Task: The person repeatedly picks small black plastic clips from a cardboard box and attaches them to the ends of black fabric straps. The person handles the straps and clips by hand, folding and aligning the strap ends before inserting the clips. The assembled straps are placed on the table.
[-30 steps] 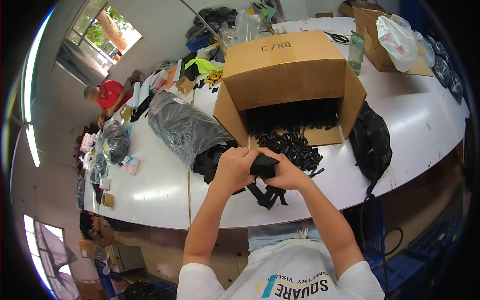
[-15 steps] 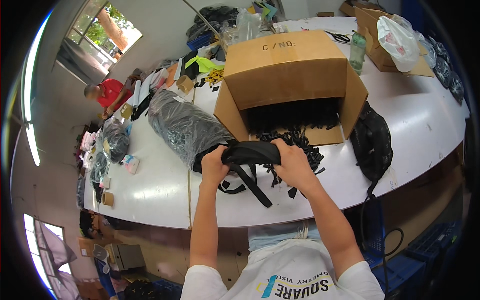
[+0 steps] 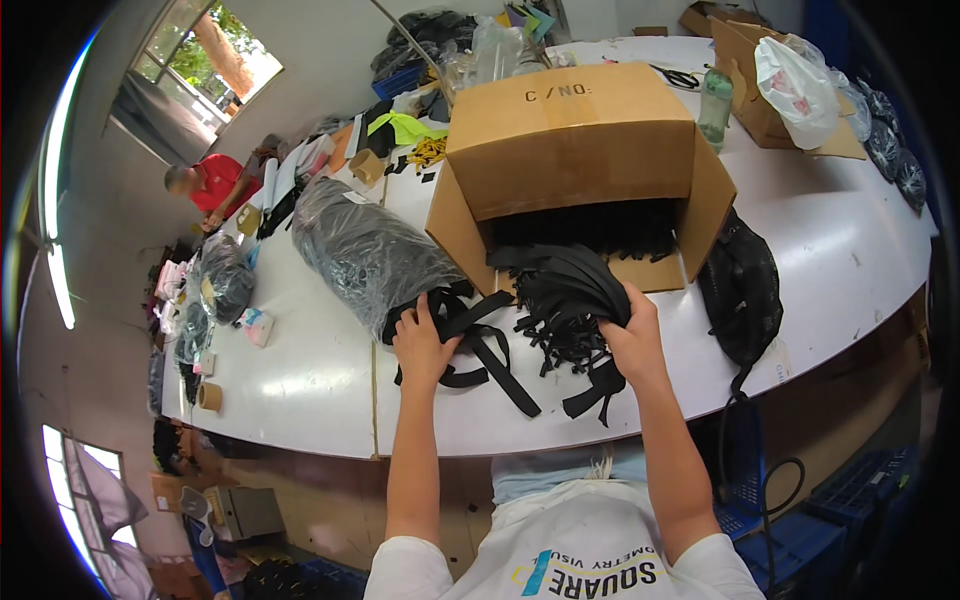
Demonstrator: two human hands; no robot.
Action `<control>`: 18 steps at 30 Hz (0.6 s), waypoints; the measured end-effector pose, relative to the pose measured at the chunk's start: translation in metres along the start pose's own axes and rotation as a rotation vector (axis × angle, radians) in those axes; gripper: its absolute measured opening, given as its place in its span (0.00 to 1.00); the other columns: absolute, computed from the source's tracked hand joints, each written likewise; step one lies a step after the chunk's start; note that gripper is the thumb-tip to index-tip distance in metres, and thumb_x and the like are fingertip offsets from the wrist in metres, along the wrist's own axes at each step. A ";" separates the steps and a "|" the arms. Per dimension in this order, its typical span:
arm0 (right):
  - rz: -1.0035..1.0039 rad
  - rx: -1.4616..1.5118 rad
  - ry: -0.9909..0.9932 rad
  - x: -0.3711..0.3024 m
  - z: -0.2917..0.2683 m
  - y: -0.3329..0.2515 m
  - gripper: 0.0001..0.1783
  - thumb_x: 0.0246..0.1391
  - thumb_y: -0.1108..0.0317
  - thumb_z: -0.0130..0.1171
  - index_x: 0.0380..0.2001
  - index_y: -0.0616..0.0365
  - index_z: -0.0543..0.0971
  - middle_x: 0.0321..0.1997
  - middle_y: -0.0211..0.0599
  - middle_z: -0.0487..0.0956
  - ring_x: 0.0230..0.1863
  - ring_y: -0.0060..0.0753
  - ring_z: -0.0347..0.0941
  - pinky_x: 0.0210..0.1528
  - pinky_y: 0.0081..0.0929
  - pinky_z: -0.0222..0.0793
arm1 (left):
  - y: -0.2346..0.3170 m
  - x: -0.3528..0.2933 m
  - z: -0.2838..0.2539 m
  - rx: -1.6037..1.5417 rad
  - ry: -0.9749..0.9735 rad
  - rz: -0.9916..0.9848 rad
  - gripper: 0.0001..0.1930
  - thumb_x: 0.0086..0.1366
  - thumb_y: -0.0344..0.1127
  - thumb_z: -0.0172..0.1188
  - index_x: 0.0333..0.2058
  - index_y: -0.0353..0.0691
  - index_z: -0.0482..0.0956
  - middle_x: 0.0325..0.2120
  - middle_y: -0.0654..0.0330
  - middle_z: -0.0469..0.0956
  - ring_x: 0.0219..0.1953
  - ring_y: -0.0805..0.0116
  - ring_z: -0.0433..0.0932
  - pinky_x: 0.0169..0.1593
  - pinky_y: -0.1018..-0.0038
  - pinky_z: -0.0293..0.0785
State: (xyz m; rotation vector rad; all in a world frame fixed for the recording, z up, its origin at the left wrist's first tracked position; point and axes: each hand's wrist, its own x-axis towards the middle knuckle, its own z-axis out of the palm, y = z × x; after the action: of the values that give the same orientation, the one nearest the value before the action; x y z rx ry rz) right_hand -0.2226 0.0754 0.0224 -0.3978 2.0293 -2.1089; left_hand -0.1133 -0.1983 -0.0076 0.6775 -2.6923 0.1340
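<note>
A glossy white table (image 3: 290,392) with a thin seam carries an open cardboard box (image 3: 570,165) near its middle, with small black pieces (image 3: 556,348) heaped in front and loose black straps (image 3: 511,380) just beside them. To the box's left lies 1 long plastic-wrapped bundle (image 3: 365,238); to its right, 1 black mesh bag (image 3: 742,300). Farther out sit 1 green bottle (image 3: 714,106) and 1 brown tape roll (image 3: 209,397).
</note>
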 end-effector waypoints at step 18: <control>-0.391 -0.542 -0.225 -0.076 0.035 -0.008 0.23 0.34 0.78 0.59 0.40 0.64 0.69 0.28 0.52 0.75 0.27 0.59 0.73 0.27 0.40 0.69 | 0.143 -0.047 -0.047 -2.462 -0.305 -0.101 0.40 0.56 0.49 0.60 0.61 0.39 0.51 0.44 0.52 0.70 0.49 0.59 0.69 0.57 0.63 0.61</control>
State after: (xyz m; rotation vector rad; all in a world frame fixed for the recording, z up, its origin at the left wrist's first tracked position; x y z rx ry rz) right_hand -0.1388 0.0671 0.0268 -1.1367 2.5095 -1.5445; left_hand -0.1276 -0.0431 0.0181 -0.1399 -1.0325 -2.5897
